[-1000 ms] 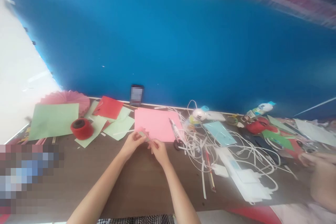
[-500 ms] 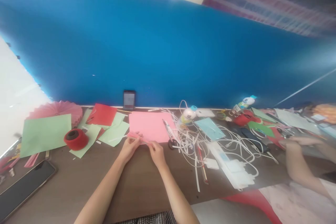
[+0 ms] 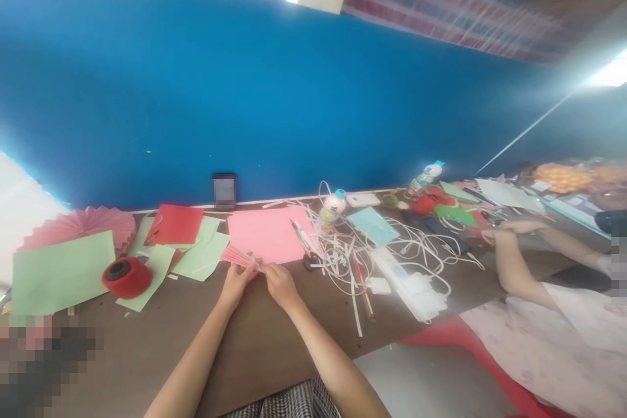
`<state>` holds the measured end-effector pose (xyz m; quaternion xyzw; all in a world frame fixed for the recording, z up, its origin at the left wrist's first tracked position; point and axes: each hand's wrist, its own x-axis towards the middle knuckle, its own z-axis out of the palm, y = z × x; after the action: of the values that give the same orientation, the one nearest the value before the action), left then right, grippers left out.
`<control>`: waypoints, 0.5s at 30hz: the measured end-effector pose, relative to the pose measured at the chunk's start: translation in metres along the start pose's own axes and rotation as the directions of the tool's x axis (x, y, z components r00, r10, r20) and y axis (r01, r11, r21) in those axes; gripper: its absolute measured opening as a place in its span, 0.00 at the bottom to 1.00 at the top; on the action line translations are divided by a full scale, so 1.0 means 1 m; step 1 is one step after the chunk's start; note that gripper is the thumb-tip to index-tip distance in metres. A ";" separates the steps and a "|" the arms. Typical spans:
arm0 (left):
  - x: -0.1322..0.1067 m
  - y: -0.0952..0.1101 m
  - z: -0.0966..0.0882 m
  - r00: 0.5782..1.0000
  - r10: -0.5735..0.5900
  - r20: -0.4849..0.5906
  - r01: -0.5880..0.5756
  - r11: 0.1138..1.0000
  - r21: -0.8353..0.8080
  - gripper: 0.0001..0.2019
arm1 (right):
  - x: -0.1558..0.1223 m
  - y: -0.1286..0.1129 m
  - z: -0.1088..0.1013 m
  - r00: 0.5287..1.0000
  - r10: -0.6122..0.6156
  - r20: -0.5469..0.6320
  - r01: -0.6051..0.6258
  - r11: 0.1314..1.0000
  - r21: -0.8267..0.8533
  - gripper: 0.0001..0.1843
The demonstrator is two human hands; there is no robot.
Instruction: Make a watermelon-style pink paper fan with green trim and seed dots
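Note:
A narrow strip of pleated pink paper point(image 3: 234, 254) is pinched between my two hands, its folds fanning apart at the left end. My left hand point(image 3: 239, 282) grips it near its middle from below. Close beside, my right hand point(image 3: 279, 284) has its fingers closed at the paper's right end, where the fingertips hide part of it. Just behind lies a flat pink sheet point(image 3: 269, 234) on the brown table point(image 3: 255, 353). Scissors point(image 3: 309, 260) and a pen point(image 3: 296, 230) rest at the sheet's right edge.
To the left are a red tape roll point(image 3: 126, 276), green paper point(image 3: 63, 274), red paper point(image 3: 180, 225) and a pink paper fan point(image 3: 81, 228). White cables, a power strip point(image 3: 409, 284) and a glue bottle point(image 3: 334, 206) crowd the right. Another person's arms point(image 3: 519, 261) rest farther right.
My view has swung slightly right. My hands have drawn closer together on the pleated paper, and its left end now spreads wider with its folds showing.

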<state>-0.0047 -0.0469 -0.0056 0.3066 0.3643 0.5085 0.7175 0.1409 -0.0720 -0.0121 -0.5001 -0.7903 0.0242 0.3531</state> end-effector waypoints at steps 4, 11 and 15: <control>0.001 0.001 0.001 1.000 0.027 0.001 -0.027 0.998 -0.057 0.23 | 0.002 -0.001 0.000 0.999 -0.003 0.048 0.002 1.000 0.013 0.15; 0.004 0.003 -0.006 0.997 0.071 -0.010 -0.072 0.985 -0.155 0.21 | 0.003 -0.002 0.001 0.981 0.153 0.121 -0.154 0.988 -0.004 0.11; 0.003 0.005 -0.006 0.998 0.065 -0.017 -0.067 0.983 -0.169 0.20 | 0.005 -0.003 0.001 0.969 0.184 0.163 -0.187 0.982 0.001 0.11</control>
<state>-0.0115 -0.0422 -0.0059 0.2533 0.3135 0.5631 0.7215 0.1369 -0.0695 -0.0089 -0.5653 -0.7659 0.1045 0.2878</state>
